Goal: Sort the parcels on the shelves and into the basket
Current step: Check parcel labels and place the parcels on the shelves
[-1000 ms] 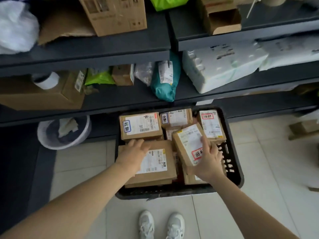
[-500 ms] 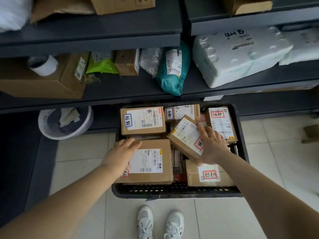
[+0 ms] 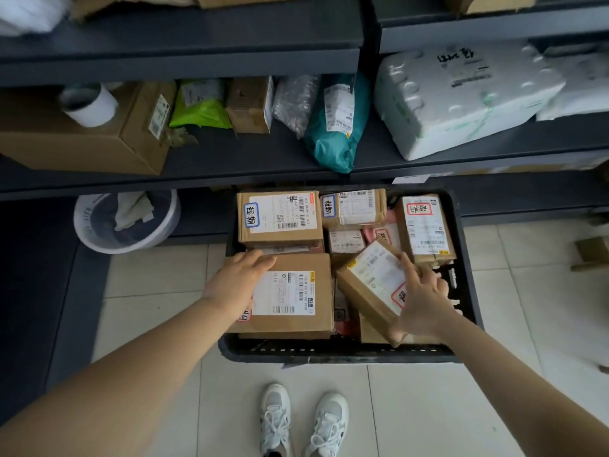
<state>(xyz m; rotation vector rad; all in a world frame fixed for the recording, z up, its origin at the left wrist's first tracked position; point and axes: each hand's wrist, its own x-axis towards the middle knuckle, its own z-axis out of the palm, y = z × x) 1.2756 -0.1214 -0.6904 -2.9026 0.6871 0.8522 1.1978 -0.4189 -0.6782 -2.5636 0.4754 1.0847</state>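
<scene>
Brown tilted cardboard parcel (image 3: 372, 278), grasped by right hand (image 3: 425, 301), should go flat into black plastic basket (image 3: 329, 354); released left hand (image 3: 240, 282) steadies large cardboard box (image 3: 324, 291)

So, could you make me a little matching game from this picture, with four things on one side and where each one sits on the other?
Things
1. teal bag
2. white roll
3. white bin
4. tilted box

Places
A. in the black basket, with the right hand on it
B. on the floor, left of the basket
C. on top of a big cardboard box
D. on the shelf above the basket

Pairs: 1-D, 2-C, 3-B, 4-A
</scene>
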